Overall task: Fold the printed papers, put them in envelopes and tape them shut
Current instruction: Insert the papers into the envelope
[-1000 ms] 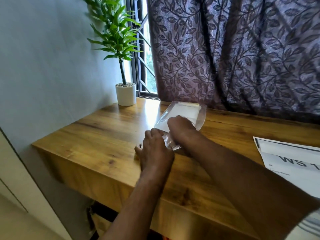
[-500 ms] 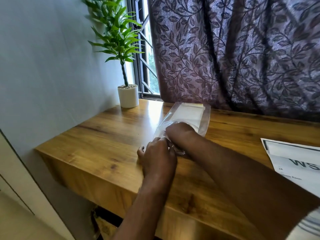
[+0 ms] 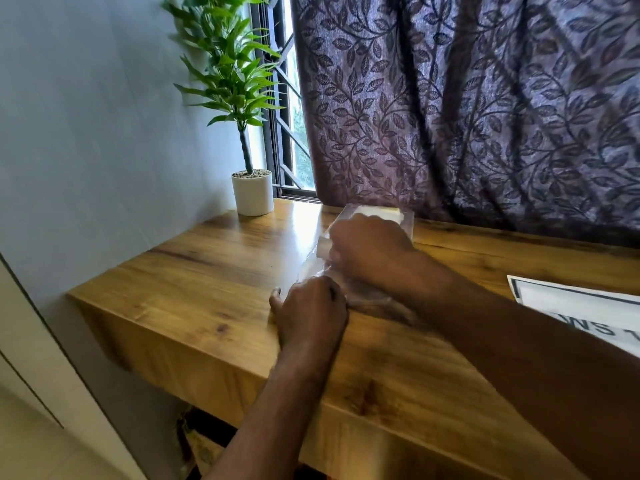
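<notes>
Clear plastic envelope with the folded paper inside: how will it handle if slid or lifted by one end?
Likely floppy: the clear plastic envelope looks crumpled at its near end by the left hand. The folded white paper inside probably stiffens only the far half. Glossy film on the shiny wooden table may slide easily; probably very light.

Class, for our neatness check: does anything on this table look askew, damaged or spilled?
Only the clear envelope: its near end looks bunched and creased between the left hand and the right hand. Nothing looks spilled or torn.
</notes>
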`<state>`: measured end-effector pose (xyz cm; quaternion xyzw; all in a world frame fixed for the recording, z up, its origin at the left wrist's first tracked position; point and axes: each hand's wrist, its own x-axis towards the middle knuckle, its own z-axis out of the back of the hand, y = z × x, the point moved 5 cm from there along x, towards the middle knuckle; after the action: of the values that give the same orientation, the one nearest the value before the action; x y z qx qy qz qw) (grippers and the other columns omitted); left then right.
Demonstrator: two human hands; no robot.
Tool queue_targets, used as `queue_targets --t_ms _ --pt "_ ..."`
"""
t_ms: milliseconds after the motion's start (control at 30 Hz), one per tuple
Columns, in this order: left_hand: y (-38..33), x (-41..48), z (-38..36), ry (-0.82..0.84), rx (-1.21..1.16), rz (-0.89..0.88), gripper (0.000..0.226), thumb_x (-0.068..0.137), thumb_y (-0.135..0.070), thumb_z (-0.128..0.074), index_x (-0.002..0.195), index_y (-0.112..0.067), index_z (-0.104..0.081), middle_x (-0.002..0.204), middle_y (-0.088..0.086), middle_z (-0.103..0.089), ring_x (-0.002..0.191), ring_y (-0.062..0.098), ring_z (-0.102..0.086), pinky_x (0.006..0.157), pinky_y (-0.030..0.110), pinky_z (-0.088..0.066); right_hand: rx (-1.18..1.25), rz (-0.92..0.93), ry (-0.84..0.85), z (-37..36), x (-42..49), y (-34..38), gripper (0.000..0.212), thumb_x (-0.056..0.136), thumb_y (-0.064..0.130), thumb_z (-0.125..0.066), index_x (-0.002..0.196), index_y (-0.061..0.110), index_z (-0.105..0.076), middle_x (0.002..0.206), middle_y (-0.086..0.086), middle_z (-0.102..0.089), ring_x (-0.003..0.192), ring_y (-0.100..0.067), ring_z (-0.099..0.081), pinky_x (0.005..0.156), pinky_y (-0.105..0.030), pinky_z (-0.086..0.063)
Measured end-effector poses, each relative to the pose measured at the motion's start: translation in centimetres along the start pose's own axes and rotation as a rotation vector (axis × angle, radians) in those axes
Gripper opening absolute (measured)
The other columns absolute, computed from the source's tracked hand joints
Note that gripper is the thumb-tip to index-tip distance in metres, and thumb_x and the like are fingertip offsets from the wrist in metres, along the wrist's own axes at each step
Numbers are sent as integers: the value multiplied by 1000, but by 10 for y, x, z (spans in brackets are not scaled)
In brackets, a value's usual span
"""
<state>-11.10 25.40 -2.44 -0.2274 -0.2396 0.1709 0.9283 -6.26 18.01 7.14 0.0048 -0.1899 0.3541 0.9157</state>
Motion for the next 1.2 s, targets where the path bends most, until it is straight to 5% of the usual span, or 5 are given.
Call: queue_targets --t_ms 233,800,933,1067,1200 --pt "-8 -3 7 16 70 -8 18 95 -34 -54 98 -29 -71 101 -8 -71 105 14 -62 116 56 -23 108 -62 -254 61 -28 -43 16 93 26 -48 79 22 -54 78 -4 -60 71 -28 -55 62 -37 -49" --pt "-28 -15 7 -103 252 -238 28 97 -37 -53 107 -20 -72 107 2 -73 100 21 -67 98 35 -42 133 -185 -607 164 -136 -156 26 103 20 -48 117 10 -67 110 -16 -70 87 -23 -56 74 -30 -38" --pt "-69 -28 21 -155 -171 -235 38 103 -39 -43 90 -16 -70 89 5 -73 75 17 -68 64 27 -47 52 -165 -722 171 -166 -173 26 103 22 -48 117 10 -65 103 -17 -71 84 -31 -64 74 -36 -50" --pt "-130 -32 3 473 -1157 297 74 95 -70 -29 108 -5 -62 95 19 -76 74 27 -74 55 32 -57 -20 -26 -708 165 -193 -166 23 99 22 -48 114 13 -64 93 -16 -71 75 -34 -66 65 -44 -56" --pt "-181 -38 0 756 -1347 390 59 98 -54 -49 122 -1 -55 100 23 -74 83 34 -75 60 37 -62 -125 235 -615 144 -227 -147 24 97 25 -51 111 17 -69 88 -8 -74 69 -30 -69 58 -41 -57"
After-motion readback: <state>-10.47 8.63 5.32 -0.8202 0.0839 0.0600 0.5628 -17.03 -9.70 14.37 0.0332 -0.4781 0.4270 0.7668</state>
